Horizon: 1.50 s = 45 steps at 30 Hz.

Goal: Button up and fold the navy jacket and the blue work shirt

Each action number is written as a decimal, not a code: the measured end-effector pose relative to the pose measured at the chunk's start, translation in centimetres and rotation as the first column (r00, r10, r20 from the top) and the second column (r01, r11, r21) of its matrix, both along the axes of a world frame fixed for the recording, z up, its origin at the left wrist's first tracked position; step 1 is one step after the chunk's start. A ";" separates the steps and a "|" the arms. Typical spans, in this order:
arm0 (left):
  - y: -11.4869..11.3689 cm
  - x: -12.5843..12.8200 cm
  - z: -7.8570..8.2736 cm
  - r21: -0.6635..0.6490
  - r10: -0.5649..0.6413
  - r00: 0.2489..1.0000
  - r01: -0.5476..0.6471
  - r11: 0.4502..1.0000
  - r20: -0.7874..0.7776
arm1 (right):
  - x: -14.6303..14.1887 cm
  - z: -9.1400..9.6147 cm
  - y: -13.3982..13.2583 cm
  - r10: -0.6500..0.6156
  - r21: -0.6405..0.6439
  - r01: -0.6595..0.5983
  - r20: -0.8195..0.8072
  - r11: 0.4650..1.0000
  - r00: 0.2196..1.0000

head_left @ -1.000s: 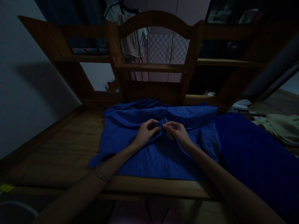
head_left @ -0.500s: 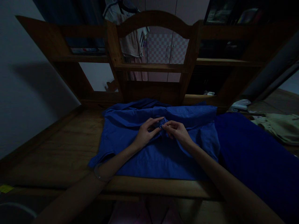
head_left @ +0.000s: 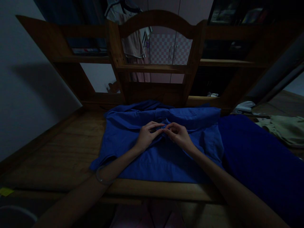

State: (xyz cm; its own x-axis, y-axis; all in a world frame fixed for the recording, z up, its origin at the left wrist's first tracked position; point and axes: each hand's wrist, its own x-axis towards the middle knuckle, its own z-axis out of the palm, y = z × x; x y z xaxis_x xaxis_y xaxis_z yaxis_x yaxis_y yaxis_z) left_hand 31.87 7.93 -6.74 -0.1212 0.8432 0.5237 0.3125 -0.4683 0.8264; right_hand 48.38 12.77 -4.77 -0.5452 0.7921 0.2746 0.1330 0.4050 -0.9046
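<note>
A blue garment (head_left: pixel 133 171), looking like a work shirt or jacket, lies spread on the wooden desk (head_left: pixel 71 145). My left hand (head_left: pixel 147 134) pinches a gathered bit of its cloth at the middle, thumb and fingers closed on it. Right against it, my right hand (head_left: pixel 177 133) has its thumb and fingertips pressed on the same bit of cloth. The fingertips of both hands nearly meet. Whatever small part lies between them, perhaps a fastening, is too dark to make out. A bangle circles my left wrist.
Darker blue cloth (head_left: pixel 256 164) lies to the right of the garment. Behind stands a wooden shelf frame (head_left: pixel 156 68) with an arched top. Pale folded clothes (head_left: pixel 285 129) are at the far right, and a wall (head_left: pixel 28 88) rises on the left.
My right hand has turned slightly and come down a little, its fingertips closer to the left thumb. My left hand has shifted slightly left; its index finger is lower. The garment stays in place.
</note>
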 end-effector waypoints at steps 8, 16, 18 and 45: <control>0.3 0.1 -0.4 -0.018 0.006 0.999 -0.005 1.000 0.047 | -0.1 -0.1 -0.2 -0.108 0.004 0.108 -0.079 0.994 0.991; 0.4 -0.3 -0.3 0.056 0.097 0.960 -0.085 0.995 -0.263 | 0.8 -2.0 3.2 -0.306 0.006 0.310 -0.149 0.951 0.940; 0.2 -0.2 -0.5 0.058 0.096 0.937 -0.082 0.995 -0.337 | 1.0 -2.6 4.1 -0.363 -0.016 0.364 -0.122 0.931 0.924; -17.9 -15.7 -1.1 0.008 0.350 0.546 -0.532 0.847 -0.761 | 14.0 2.5 -9.4 -0.687 0.736 -0.338 0.673 0.586 0.274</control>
State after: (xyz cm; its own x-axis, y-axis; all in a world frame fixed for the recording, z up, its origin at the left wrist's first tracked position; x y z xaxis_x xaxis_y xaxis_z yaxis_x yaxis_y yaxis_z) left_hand 16.16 -9.93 -7.81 -0.1758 0.8815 0.4383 0.9546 0.0438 0.2948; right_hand 62.35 3.38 -2.24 -0.6646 0.7210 0.1961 0.7136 0.5348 0.4524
